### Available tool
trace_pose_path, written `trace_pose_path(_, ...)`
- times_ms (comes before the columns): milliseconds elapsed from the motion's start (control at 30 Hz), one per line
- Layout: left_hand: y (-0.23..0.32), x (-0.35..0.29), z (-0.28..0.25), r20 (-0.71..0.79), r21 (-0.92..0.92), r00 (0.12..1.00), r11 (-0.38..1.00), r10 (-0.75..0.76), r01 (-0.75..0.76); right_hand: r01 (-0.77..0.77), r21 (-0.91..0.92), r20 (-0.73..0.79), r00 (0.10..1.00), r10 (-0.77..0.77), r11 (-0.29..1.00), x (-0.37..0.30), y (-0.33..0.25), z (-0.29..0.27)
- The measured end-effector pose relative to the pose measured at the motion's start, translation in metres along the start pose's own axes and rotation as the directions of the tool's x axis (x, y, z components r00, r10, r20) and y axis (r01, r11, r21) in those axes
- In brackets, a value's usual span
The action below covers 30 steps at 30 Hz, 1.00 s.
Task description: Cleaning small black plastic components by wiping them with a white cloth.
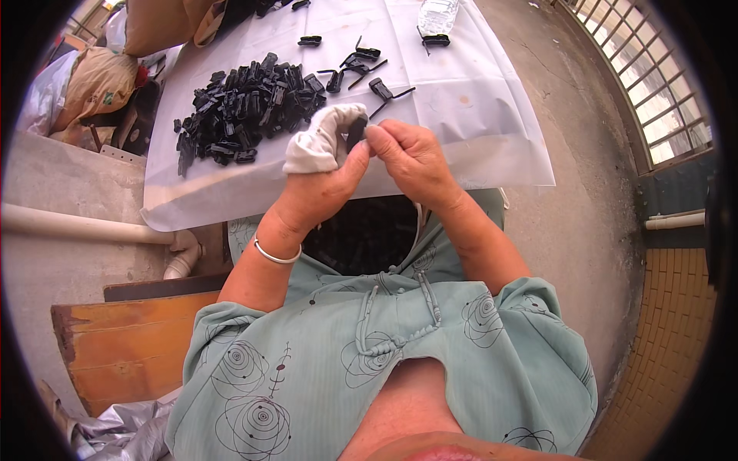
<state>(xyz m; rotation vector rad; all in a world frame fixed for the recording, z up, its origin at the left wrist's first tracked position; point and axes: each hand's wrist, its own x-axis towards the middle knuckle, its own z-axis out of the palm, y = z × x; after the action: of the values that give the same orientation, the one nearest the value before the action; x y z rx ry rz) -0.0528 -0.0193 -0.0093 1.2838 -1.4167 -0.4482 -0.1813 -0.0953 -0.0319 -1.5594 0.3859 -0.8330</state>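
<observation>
My left hand (319,180), its fingers covered by a white cloth glove (317,142) with the thumb bare, grips a small black plastic piece (356,132) over the table's near edge. Right beside it, my right hand (415,160) is closed in a pinch, thumb and forefinger at the piece's right side; whatever lies between those fingertips is too small to make out. Beyond my left hand, a heap of similar black plastic pieces (250,104) covers part of the white-sheeted table (480,100). Several pieces with thin protruding arms, one of them a black piece (380,90), lie apart from the heap.
A clear plastic container (438,15) stands at the table's far side. Under the near edge, a dark round container (361,238) sits at my lap. Brown sacks (100,84) crowd the left, above a white pipe (84,223). A barred window (646,69) is at right.
</observation>
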Motion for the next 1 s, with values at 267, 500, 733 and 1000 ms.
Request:
trace_pose_path(267, 0.001, 0.005, -0.015, 0.149, -0.425, 0.917, 0.814, -0.370, 0.397, 0.138, -0.332, 0.074, 0.990, -0.120, 0.933, 0.001, -0.001, -0.018)
trace_pose_path(500, 0.016, 0.002, -0.016, 0.344, -0.381, 0.858, 0.778, -0.381, 0.499, -0.011, -0.022, 0.028, 1.000, 0.011, 1.000, 0.004, -0.010, -0.012)
trace_pose_path(733, 0.010, 0.004, -0.008, 0.185, -0.083, 0.964, 0.974, -0.193, 0.211, 0.239, -0.282, 0.014, 0.969, -0.245, 0.929, 0.004, -0.011, -0.008)
trace_pose_path(1000, 0.003, 0.001, -0.003, 0.131, 0.129, 0.991, 0.991, -0.039, 0.022, 0.091, -0.290, 0.069, 0.995, -0.074, 0.953, 0.008, -0.006, 0.001)
